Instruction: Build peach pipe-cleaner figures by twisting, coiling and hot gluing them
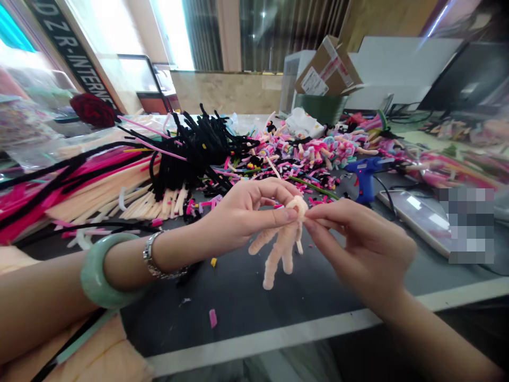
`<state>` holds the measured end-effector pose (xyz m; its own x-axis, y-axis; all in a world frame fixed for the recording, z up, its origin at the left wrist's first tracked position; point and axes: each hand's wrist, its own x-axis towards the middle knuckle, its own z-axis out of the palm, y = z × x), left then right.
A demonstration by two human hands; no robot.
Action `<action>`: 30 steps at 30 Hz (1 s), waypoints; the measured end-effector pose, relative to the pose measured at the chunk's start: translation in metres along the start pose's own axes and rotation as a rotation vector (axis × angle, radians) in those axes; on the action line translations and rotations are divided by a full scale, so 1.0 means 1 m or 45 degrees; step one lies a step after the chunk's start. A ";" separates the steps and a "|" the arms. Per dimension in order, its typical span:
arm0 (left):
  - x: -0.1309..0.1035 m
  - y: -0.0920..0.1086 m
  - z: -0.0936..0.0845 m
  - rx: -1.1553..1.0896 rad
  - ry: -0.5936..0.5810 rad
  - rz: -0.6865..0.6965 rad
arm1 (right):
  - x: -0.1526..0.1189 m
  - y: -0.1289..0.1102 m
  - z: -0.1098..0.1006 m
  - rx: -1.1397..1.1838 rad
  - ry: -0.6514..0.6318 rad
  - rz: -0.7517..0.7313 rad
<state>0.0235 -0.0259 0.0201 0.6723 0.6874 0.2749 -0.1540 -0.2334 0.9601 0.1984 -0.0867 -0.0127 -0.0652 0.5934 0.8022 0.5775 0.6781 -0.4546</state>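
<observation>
A peach pipe-cleaner figure [276,254] hangs above the dark tabletop, several fuzzy coiled limbs pointing down from a rounded top. My left hand [254,207] comes in from the left and pinches that top between thumb and fingers. A jade bangle [95,270] and a silver watch or bracelet [153,254] circle my left arm. From the right, my right hand [358,239] presses thumb and forefinger together at the figure's top right side. Whether those fingertips grip a loose pipe-cleaner end or the coil itself, I cannot tell.
Black pipe cleaners [199,143] lie bunched behind my left hand, beside peach pipe cleaners [103,196]. Colourful cut pieces [318,148] are heaped at the back. A blue glue gun [363,178] stands on the right, near a phone-like flat device [417,220]. A cardboard box [330,69] sits behind.
</observation>
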 end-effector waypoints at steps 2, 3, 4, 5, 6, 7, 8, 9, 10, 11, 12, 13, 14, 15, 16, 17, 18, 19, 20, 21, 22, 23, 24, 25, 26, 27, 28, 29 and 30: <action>0.000 0.000 -0.001 0.033 -0.019 0.031 | 0.000 0.001 0.001 0.049 0.008 -0.024; 0.000 0.000 -0.001 0.037 -0.029 0.036 | 0.000 0.001 0.001 0.064 0.010 -0.036; 0.000 0.000 -0.001 0.030 -0.037 0.031 | 0.000 0.001 0.001 0.071 0.011 -0.044; 0.000 -0.001 -0.001 0.015 -0.046 0.021 | 0.001 0.002 0.001 0.070 0.008 -0.045; 0.000 -0.001 -0.001 -0.005 -0.055 0.003 | 0.001 0.002 0.002 0.063 0.006 -0.039; -0.001 -0.001 -0.001 -0.024 -0.065 -0.019 | 0.001 0.002 0.002 0.055 0.004 -0.025; -0.001 -0.002 -0.002 -0.040 -0.077 -0.038 | 0.001 0.002 0.002 0.049 0.003 -0.008; -0.001 -0.002 -0.002 -0.054 -0.091 -0.051 | 0.001 0.002 0.002 0.049 0.004 0.007; -0.001 -0.002 -0.002 -0.065 -0.107 -0.058 | 0.001 0.002 0.002 0.051 0.006 0.020; -0.001 -0.002 -0.002 -0.074 -0.123 -0.059 | 0.001 0.002 0.002 0.056 0.008 0.025; -0.001 -0.002 -0.002 -0.082 -0.138 -0.054 | 0.001 0.002 0.003 0.063 0.008 0.027; -0.001 -0.002 -0.002 -0.089 -0.152 -0.048 | 0.001 0.002 0.003 0.070 0.006 0.026; 0.000 -0.002 -0.002 -0.094 -0.160 -0.047 | 0.001 0.002 0.002 0.076 0.005 0.027; 0.000 -0.002 -0.002 -0.096 -0.161 -0.050 | 0.001 0.002 0.002 0.077 0.003 0.029; 0.000 -0.002 -0.002 -0.097 -0.155 -0.056 | 0.001 0.002 0.002 0.076 0.001 0.030; 0.000 -0.002 -0.001 -0.098 -0.146 -0.066 | 0.001 0.002 0.002 0.073 -0.002 0.032; 0.000 -0.002 -0.001 -0.098 -0.133 -0.077 | 0.001 0.002 0.002 0.069 -0.003 0.037; -0.001 -0.002 -0.001 -0.100 -0.120 -0.087 | 0.001 0.002 0.001 0.063 -0.003 0.040; -0.001 -0.003 -0.001 -0.103 -0.111 -0.091 | 0.000 0.002 0.001 0.057 -0.004 0.041; -0.001 -0.003 0.000 -0.108 -0.105 -0.090 | 0.000 0.002 0.001 0.050 -0.004 0.035; -0.001 -0.003 -0.001 -0.110 -0.101 -0.083 | 0.000 0.002 0.001 0.043 -0.003 0.026; -0.001 -0.004 -0.001 -0.110 -0.097 -0.071 | 0.000 0.002 0.002 0.034 -0.001 0.013; -0.001 -0.005 -0.001 -0.106 -0.092 -0.055 | 0.000 0.002 0.002 0.026 0.000 -0.001; -0.001 -0.006 -0.002 -0.099 -0.085 -0.036 | 0.000 0.002 0.002 0.016 0.004 -0.015; -0.001 -0.007 -0.003 -0.092 -0.076 -0.017 | 0.000 0.001 0.002 0.005 0.008 -0.025; -0.001 -0.008 -0.003 -0.090 -0.067 -0.001 | 0.000 0.001 0.002 -0.007 0.012 -0.031; 0.000 -0.009 -0.004 -0.094 -0.057 0.018 | 0.000 0.001 0.002 -0.021 0.015 -0.035; 0.000 -0.011 -0.005 -0.101 -0.043 0.033 | 0.000 0.001 0.003 -0.034 0.016 -0.037; 0.001 -0.012 -0.005 -0.103 -0.034 0.047 | 0.000 0.001 0.003 -0.045 0.016 -0.037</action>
<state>0.0218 -0.0188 0.0092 0.6842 0.6602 0.3098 -0.2362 -0.2013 0.9506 0.1970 -0.0852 -0.0145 -0.0725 0.5682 0.8197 0.6040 0.6790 -0.4173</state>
